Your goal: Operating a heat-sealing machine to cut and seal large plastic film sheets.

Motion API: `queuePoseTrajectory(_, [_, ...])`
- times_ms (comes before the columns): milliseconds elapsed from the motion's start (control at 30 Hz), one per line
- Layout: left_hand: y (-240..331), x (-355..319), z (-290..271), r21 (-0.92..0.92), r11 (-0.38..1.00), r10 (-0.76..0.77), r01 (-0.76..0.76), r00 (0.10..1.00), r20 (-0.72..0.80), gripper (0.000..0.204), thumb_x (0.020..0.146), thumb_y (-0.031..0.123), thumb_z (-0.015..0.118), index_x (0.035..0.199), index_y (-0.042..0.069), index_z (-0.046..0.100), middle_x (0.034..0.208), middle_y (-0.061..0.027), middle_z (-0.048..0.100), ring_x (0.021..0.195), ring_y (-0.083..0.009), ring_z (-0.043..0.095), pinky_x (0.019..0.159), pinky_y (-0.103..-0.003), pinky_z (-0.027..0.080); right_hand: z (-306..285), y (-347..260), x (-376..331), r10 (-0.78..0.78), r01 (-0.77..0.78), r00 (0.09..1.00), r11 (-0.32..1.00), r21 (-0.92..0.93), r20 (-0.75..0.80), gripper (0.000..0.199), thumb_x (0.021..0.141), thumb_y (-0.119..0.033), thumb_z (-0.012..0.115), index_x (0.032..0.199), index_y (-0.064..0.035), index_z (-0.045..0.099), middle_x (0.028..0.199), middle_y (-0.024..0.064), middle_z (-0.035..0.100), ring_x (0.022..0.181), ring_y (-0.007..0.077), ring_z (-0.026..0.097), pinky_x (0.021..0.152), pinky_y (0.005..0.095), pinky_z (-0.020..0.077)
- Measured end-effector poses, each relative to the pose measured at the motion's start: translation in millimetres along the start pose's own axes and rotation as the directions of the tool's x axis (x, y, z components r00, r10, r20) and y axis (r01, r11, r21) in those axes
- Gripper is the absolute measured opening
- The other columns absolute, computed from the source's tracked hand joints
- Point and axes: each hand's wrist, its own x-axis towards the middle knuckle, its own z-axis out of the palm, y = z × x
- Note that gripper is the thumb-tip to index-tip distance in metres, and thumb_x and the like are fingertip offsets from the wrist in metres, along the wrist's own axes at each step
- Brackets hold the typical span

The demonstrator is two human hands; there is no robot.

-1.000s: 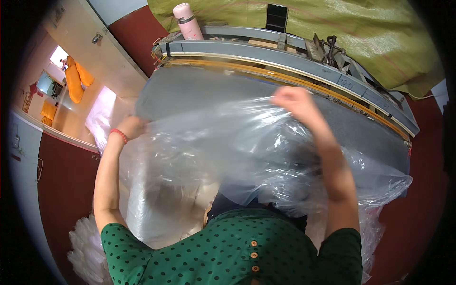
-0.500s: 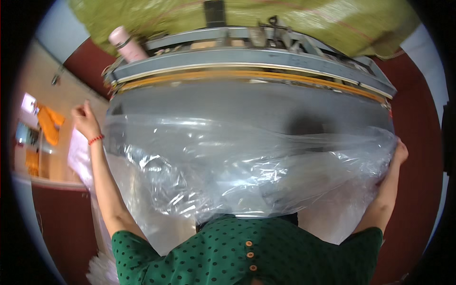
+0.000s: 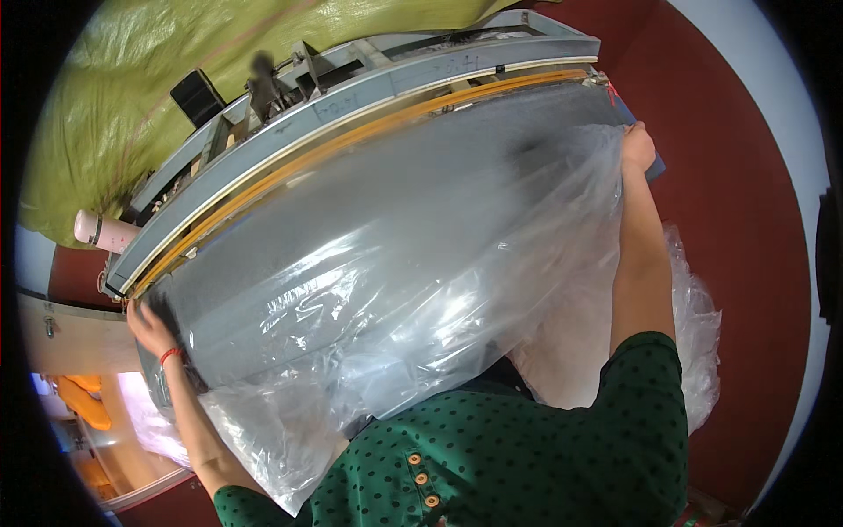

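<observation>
A wide sheet of clear plastic film [image 3: 386,307] lies over the grey work surface [image 3: 421,167] in front of me and hangs down to my body. My right hand [image 3: 638,149] is closed on the film's edge, beside the far right corner of the surface, and the film stretches taut from it. At the left end of the surface is my left hand [image 3: 151,329], its fingers extended and apart near the grey edge, with a red bracelet on the wrist. Whether its fingertips touch the film I cannot tell.
A long grey metal frame [image 3: 351,110] with an orange strip [image 3: 351,136] runs along the far side. A pink bottle [image 3: 105,232] stands at its left end. Yellow-green sheeting [image 3: 123,114] hangs behind. More crumpled film [image 3: 694,342] bunches at the right, above the dark red floor [image 3: 729,202].
My view has turned, so the frame now slants upward to the right. The right hand has carried the film's edge toward the far right corner. The left hand has come to the surface's left end.
</observation>
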Motion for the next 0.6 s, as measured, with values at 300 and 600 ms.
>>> queuePoseTrajectory(300, [437.5, -35.7, -52.4, -0.909, 0.276, 0.926, -0.311, 0.341, 0.164, 0.066, 0.079, 0.050, 0.043, 0.127, 0.006, 0.034, 0.133, -0.0113, 0.031, 0.126, -0.0292, 0.023, 0.100, -0.045, 0.022, -0.2, 8.3, 0.5, -0.008, 0.007, 1.000, 0.998, 0.062, 0.016, 0.028, 0.081, -0.029, 0.048, 0.091, -0.0033, 0.052, 0.084, 0.0185, 0.061, 0.081, 0.0340, 0.059, 0.068, 0.0436, 0.0462])
queuePoseTrajectory(600, [457.8, -54.8, -23.3, -0.669, 0.619, 0.766, -0.411, 0.502, 0.401, 0.065, 0.075, 0.051, 0.049, 0.119, 0.004, 0.045, 0.130, -0.0099, 0.037, 0.125, -0.0311, 0.023, 0.093, -0.054, 0.026, -15.4, 12.0, -8.5, 0.010, 0.002, 0.999, 0.972, 0.236, -0.053, 0.029, 0.079, -0.029, 0.052, 0.091, -0.0026, 0.058, 0.084, 0.0189, 0.061, 0.078, 0.0323, 0.059, 0.069, 0.0398, 0.0459])
